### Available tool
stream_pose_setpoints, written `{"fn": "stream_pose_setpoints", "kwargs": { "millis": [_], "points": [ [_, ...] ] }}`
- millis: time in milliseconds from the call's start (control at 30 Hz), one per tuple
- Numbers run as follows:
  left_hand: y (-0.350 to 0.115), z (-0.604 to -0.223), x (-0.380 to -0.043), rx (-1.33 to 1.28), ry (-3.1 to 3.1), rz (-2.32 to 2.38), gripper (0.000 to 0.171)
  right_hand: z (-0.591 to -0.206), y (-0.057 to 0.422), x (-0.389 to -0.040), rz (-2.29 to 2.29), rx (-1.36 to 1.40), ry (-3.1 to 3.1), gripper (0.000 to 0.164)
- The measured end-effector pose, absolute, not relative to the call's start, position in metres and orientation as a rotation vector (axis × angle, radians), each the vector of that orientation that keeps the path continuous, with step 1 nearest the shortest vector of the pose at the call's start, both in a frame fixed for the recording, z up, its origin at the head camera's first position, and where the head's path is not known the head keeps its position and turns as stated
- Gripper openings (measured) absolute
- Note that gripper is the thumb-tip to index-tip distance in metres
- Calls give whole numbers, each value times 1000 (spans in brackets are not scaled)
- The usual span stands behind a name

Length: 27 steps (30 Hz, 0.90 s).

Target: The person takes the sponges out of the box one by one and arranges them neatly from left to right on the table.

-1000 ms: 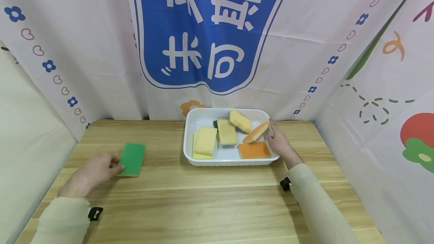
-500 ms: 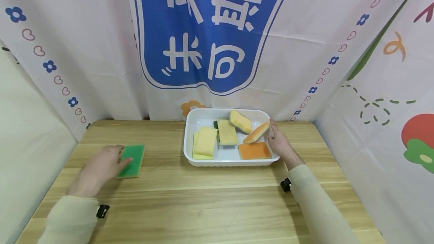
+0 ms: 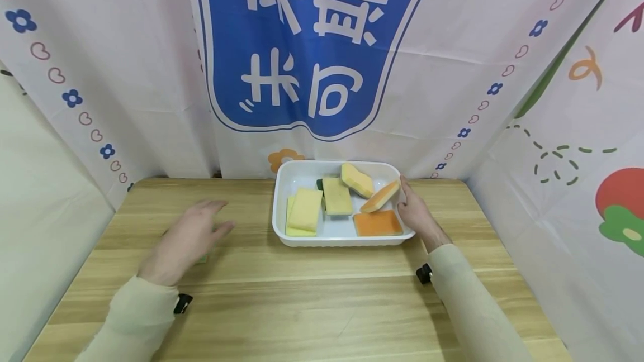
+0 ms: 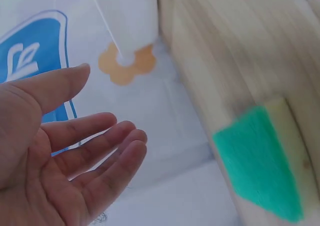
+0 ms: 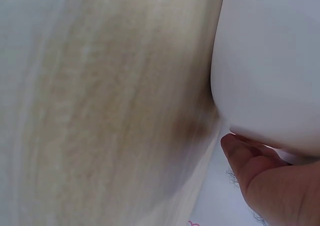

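Observation:
My left hand (image 3: 187,242) is over the left part of the table, its fingers and thumb spread and holding nothing. Beneath it lies a green-topped sponge (image 4: 259,165) with a pale yellow layer, mostly hidden by the hand in the head view. The left wrist view shows the sponge lying apart from the fingers. My right hand (image 3: 416,214) grips the right side of a white tray (image 3: 322,242) at its rim. Inside the tray are yellow sponges (image 3: 305,209), an orange-faced sponge (image 3: 378,223) lying flat, and another orange-faced sponge (image 3: 380,196) tilted against the right wall.
The tray stands at the back of the wooden table (image 3: 312,306), close to a hanging white cloth (image 3: 151,71) with a blue printed panel. Printed cloth (image 3: 568,205) also borders the right side.
My left hand has released the green-topped sponge, opened its fingers and moved to the right, passing over it. The right hand and the tray have stayed in place.

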<state>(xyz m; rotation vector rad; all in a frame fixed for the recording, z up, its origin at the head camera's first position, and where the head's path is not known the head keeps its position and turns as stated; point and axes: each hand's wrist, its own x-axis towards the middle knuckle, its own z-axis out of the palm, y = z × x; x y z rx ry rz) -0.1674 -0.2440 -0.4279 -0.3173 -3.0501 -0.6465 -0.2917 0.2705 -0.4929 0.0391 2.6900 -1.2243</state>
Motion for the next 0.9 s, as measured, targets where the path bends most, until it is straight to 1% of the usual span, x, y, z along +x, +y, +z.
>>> {"fn": "stream_pose_setpoints", "kwargs": {
  "millis": [433,700,900],
  "points": [
    [-184,-419,-184,-489,-2943,-717,53,-494,270,-293,-1213,54,2694,90],
    [-149,-427,-200,-564,-2952,-669,55,-493,271,-292,-1235,53,2679,90],
    [-127,-435,-212,-629,-2994,-633,52,-493,271,-292,-1247,52,2672,91]
  ]
}}
